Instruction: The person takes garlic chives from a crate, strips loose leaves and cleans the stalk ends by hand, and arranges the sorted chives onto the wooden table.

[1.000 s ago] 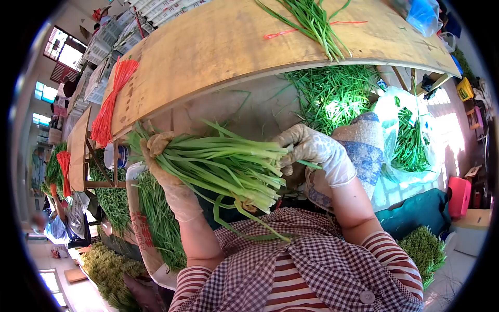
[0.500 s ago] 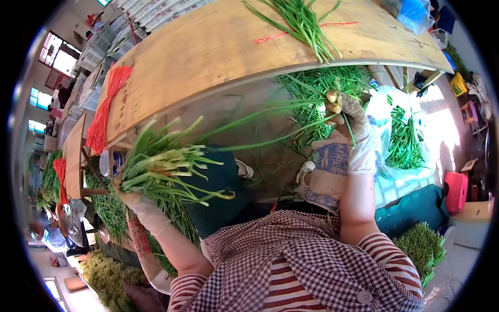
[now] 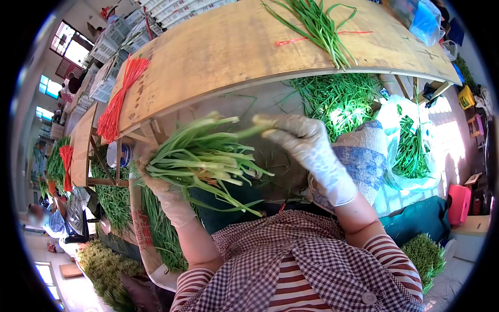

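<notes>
Below the tan wooden table's edge (image 3: 223,47), floor (image 3: 266,105) opens. Your white-gloved left hand (image 3: 156,179) clamps green stalks (image 3: 210,164); your outstretched right hand (image 3: 306,143) pinches one.

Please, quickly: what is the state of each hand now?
Left hand: closed, holding the bunch.
Right hand: closed, pinching a blurred stalk.

White crates (image 3: 161,13) stacked high beyond the counter (image 3: 218,47), far left. Blue plastic bag (image 3: 426,23) at its right end. Further right I see a yellow box (image 3: 465,98); nearer, a pink container (image 3: 458,204). Bright window (image 3: 69,41), upper left. White-and-blue bucket (image 3: 118,154) below.
</notes>
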`<action>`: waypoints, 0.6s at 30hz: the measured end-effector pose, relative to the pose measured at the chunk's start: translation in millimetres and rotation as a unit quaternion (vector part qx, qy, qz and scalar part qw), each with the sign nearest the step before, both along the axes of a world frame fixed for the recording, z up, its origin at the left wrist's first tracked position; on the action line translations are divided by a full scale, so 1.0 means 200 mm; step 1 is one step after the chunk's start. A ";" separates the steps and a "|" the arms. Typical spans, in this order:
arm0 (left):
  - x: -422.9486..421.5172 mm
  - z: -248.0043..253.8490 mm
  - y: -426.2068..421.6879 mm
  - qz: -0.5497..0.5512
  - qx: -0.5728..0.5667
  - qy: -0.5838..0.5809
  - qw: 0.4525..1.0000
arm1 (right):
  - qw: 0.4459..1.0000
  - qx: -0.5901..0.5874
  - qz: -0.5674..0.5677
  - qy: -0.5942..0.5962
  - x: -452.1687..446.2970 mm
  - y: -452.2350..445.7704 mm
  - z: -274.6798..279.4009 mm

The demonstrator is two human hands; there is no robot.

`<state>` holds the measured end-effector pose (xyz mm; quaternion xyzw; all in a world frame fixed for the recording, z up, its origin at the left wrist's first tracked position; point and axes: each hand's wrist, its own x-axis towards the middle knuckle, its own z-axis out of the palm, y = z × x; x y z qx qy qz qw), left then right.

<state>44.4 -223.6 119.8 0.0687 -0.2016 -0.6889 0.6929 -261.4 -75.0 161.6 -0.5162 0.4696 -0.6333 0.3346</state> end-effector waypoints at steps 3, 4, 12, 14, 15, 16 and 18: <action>-0.05 0.04 0.02 -0.022 0.042 -0.043 0.998 | 0.997 0.067 0.002 -0.035 0.09 -0.01 0.00; -0.10 0.04 0.01 0.020 0.061 -0.082 0.995 | 0.995 0.078 0.010 -0.065 0.10 -0.02 -0.03; -0.03 -0.05 -0.08 0.172 0.186 -0.160 0.954 | 0.988 0.115 0.023 -0.104 -0.11 -0.06 -0.19; 0.06 -0.14 -0.15 0.102 0.173 -0.054 0.978 | 0.990 0.117 0.061 -0.050 -0.07 -0.02 -0.14; 0.06 -0.12 -0.15 0.066 0.171 -0.001 0.983 | 0.990 0.118 0.079 -0.023 -0.04 -0.01 -0.08; 0.04 -0.12 -0.14 0.074 0.187 -0.007 0.980 | 0.978 0.177 0.105 -0.017 -0.02 0.00 -0.05; -0.03 -0.11 -0.13 0.027 0.179 0.032 0.983 | 0.977 0.110 0.049 0.176 0.02 -0.06 -0.12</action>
